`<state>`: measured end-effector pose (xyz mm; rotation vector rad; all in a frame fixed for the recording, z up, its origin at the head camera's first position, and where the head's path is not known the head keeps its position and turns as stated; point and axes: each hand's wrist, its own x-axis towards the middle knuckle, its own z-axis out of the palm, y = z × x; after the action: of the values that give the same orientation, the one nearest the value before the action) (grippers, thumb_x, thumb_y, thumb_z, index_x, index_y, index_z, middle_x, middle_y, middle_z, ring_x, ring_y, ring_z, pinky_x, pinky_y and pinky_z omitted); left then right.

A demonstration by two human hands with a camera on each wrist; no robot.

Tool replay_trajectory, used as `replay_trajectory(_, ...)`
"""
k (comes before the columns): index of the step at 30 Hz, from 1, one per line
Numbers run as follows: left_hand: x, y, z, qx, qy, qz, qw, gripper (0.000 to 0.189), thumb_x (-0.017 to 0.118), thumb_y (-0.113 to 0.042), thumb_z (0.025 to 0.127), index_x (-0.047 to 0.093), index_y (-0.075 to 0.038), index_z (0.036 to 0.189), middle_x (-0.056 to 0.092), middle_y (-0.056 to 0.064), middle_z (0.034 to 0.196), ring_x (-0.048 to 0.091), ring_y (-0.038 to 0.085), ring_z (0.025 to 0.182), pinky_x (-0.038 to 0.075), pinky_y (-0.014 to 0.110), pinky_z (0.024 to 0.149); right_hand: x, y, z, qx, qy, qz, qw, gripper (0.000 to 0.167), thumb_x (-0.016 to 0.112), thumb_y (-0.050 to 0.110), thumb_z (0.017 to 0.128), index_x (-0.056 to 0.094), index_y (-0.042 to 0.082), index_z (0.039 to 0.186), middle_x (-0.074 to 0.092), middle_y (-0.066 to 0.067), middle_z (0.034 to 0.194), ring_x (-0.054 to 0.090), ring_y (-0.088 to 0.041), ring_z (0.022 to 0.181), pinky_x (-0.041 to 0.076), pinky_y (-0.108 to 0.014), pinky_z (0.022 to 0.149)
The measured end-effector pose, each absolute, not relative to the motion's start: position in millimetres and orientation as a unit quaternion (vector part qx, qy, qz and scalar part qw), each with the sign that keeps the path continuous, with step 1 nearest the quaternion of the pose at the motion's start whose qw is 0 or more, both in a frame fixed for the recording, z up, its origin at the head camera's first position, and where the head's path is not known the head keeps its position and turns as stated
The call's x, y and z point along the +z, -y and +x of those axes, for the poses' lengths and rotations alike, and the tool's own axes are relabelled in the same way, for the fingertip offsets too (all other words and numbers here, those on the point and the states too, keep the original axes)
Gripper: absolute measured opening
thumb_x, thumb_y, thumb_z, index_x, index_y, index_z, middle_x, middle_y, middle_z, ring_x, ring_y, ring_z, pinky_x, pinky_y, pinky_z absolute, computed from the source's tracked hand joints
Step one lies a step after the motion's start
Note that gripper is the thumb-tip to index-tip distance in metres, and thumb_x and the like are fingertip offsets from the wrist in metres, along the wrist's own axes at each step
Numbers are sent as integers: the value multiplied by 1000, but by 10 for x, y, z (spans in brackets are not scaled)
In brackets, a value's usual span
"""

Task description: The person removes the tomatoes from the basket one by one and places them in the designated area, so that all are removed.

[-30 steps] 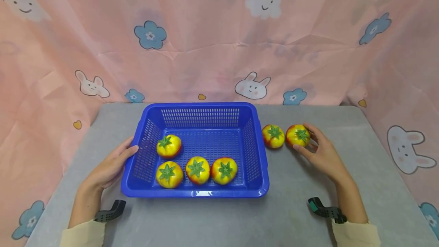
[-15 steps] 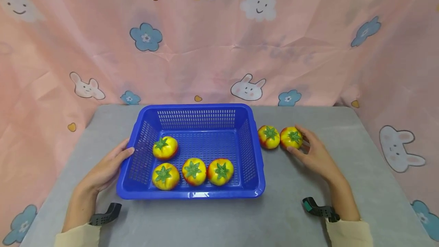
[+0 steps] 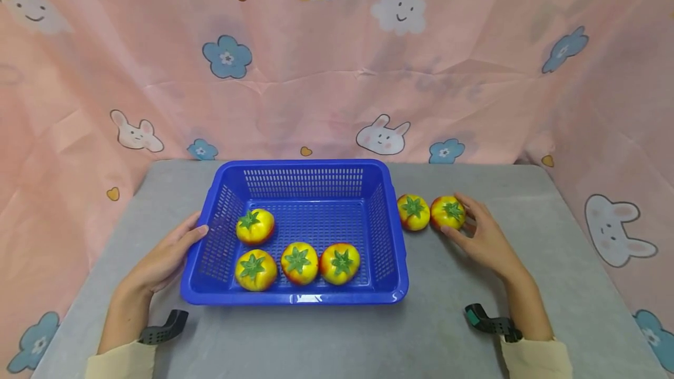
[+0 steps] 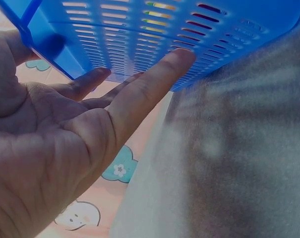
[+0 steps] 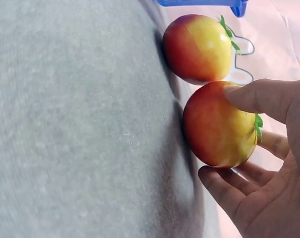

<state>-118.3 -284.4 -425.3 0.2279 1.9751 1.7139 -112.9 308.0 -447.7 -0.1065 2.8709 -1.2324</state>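
Note:
A blue plastic basket (image 3: 295, 297) with slotted walls holds several yellow-red toy tomatoes, among them one tomato (image 3: 255, 226) at the back left and another tomato (image 3: 340, 264) along the front. My left hand (image 3: 167, 253) grips its left side, thumb over the rim; the left wrist view shows the fingers (image 4: 140, 99) against the outside of the slotted wall. Right of the basket, my right hand (image 3: 487, 238) holds a toy tomato (image 5: 219, 126) between thumb and fingers, low at the tabletop. A second loose tomato (image 3: 413, 213) sits between it and the basket.
The grey tabletop (image 3: 337, 344) carries the basket and both loose tomatoes. A pink printed cloth (image 3: 316, 98) hangs behind and along both sides. Dark wrist straps (image 3: 164, 328) show at the sleeve cuffs.
The tomato in my right hand has moved slightly left, closer against its neighbour. My left hand stays on the basket, and the head view has shifted a little.

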Motion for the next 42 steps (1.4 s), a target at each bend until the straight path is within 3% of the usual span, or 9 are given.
replay_trajectory(6,-4253,2856,-1185,638,-720,91,259,71,35,-36,117,-3,-5,169,54,8,146,73,13,117,65,41,93,-4468,-3069,-1130,-392,-919,-30,13,83,74,20,101,26,-1,165,32,-35,163,40,-58,145,42,-72,113)
replay_trajectory(15,-4252,2864,-1178,646,-711,92,261,71,34,-33,117,-4,-6,170,57,1,143,73,13,117,65,40,93,-4438,-3056,-1123,-399,-917,-28,11,85,75,24,101,26,-3,165,34,-35,162,40,-55,146,42,-69,113)
replay_trajectory(20,-4250,2860,-1180,646,-711,92,262,71,33,-33,117,-5,-6,170,54,14,149,72,13,118,65,40,93,-4421,-3073,-1109,-403,-915,-36,-1,83,75,21,100,28,-4,164,33,-37,162,38,-58,147,41,-71,112)
replay_trajectory(27,-4240,2848,-1171,636,-723,88,257,71,33,-36,117,-5,-7,170,33,39,159,71,11,119,64,39,94,-4316,-3073,-1088,-381,-922,-59,-39,81,78,16,97,33,-5,161,35,-38,159,38,-60,144,40,-75,109)
replay_trajectory(31,-4239,2854,-1171,635,-724,86,258,71,33,-36,117,-5,-8,170,42,31,156,72,12,118,65,40,94,-4240,-3051,-1061,-376,-923,-63,-60,81,79,15,96,34,-3,161,38,-37,157,40,-60,142,40,-75,108)
replay_trajectory(35,-4235,2837,-1180,633,-724,88,260,72,34,-37,117,-5,-8,170,40,32,157,72,13,118,65,41,94,-4153,-3019,-1029,-376,-922,-59,-72,81,79,14,96,35,0,162,38,-36,158,41,-59,142,39,-74,110)
replay_trajectory(37,-4230,2829,-1179,633,-723,89,261,72,34,-37,117,-5,-8,170,34,38,159,72,13,118,65,42,94,-4117,-2999,-1016,-378,-921,-59,-77,79,78,15,97,36,2,162,39,-34,158,41,-57,144,38,-63,119)
replay_trajectory(39,-4229,2827,-1178,633,-723,89,261,72,33,-37,117,-5,-7,170,31,40,160,72,12,118,65,43,94,-4093,-2973,-1009,-383,-918,-59,-83,76,77,16,98,38,4,162,41,-32,159,41,-55,145,38,-38,127)
replay_trajectory(42,-4231,2831,-1175,632,-725,88,259,72,33,-37,117,-6,-7,170,28,42,160,72,11,118,65,42,94,-4069,-2932,-1008,-393,-912,-65,-96,70,75,17,99,42,4,160,44,-29,157,43,-51,145,28,-2,116)
